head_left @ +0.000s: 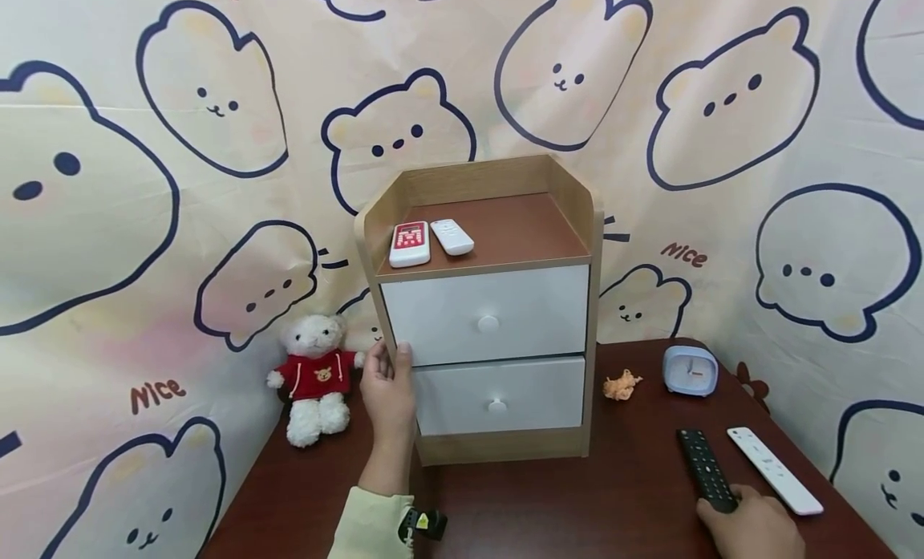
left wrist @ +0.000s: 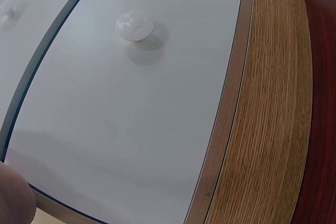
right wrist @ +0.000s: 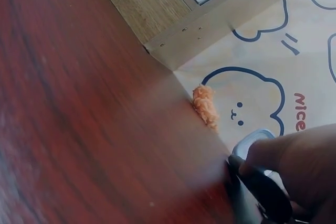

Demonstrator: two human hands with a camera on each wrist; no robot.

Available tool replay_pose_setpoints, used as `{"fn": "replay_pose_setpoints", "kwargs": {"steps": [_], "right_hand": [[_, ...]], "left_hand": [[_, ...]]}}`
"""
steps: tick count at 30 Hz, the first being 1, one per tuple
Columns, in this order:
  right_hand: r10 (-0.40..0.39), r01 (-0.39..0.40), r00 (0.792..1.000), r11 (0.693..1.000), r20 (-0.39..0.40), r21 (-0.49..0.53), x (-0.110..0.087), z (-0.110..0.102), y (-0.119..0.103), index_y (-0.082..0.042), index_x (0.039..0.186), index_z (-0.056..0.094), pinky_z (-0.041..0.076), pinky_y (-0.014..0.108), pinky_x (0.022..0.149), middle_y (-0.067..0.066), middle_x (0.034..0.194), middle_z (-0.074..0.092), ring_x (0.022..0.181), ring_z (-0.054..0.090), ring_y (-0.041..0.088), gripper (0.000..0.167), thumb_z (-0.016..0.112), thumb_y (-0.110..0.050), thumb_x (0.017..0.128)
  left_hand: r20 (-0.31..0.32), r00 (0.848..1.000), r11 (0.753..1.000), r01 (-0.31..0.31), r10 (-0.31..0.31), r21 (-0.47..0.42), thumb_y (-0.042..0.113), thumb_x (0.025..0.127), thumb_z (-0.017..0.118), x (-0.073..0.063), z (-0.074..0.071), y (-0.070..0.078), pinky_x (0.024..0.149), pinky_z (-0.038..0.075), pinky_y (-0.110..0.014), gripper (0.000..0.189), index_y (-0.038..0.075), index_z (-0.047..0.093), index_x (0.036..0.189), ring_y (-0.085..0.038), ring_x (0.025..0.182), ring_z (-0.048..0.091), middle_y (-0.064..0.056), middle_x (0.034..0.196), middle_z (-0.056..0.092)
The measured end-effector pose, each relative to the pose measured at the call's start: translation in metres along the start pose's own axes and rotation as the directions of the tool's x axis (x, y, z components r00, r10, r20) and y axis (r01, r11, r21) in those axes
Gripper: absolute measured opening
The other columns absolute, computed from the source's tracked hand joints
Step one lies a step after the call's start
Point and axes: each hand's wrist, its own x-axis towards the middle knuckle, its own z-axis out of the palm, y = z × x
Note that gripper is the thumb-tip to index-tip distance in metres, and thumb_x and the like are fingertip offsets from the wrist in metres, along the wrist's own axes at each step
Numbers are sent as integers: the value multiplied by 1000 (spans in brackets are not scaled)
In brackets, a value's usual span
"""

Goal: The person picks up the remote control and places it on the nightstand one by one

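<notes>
At the near right, the right hand [head_left: 758,527] pinches the near end of a black remote [head_left: 703,463] between thumb and fingers; whether the remote touches the dark red tabletop [head_left: 520,519] cannot be told. Just beside it a white remote [head_left: 776,471] lies slantwise, its near end close to the table's right edge. Tabletop extends from the black remote leftward to the cabinet [head_left: 505,446] and along its front. There the left hand [head_left: 388,390] grips the left side edge, thumb at the front, fingers bent along the outside. Farther back, a plush bear [head_left: 318,386] sits left of the cabinet; an orange scrap [head_left: 622,385] and a pale blue clock [head_left: 690,370] stand right of it, near the rear edge. On the top shelf, two white handsets [head_left: 452,236] lie toward the left wall; behind hangs a printed cloth [head_left: 729,222]. The left wrist view alone details the lower knob's gloss and the baseboard's grain; the right wrist view reveals small holes in the cabinet's right side.
</notes>
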Motion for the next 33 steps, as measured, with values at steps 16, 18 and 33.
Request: {"fn": "replay_pose_setpoints", "kwargs": {"steps": [16,18,33], "right_hand": [[-49,99,980,961,-191,260,-16,3,-22,5,126,74,43,33,65,13,93,70,83,65,26,70,87,-50,85],[-45,115,976,938,-214,328,-20,1,-25,3,127,75,42,28,64,13,96,73,84,65,22,68,88,-49,86],[-220,433,896,624,-386,650,-90,-46,-84,-10,131,78,51,2,76,-21,95,70,91,63,-10,42,91,-18,92]], "left_hand": [[-8,1000,1000,16,-16,0,18,108,72,3,-2,-2,106,49,-14,44,1,59,147,-24,144,57,-19,152,63],[-8,1000,1000,17,-16,6,18,108,72,3,-2,-2,106,50,-14,44,1,60,147,-24,143,58,-19,151,64],[-14,1000,1000,15,-15,4,17,107,72,2,-1,-2,112,47,-17,44,0,60,146,-25,146,56,-20,152,63]]}}
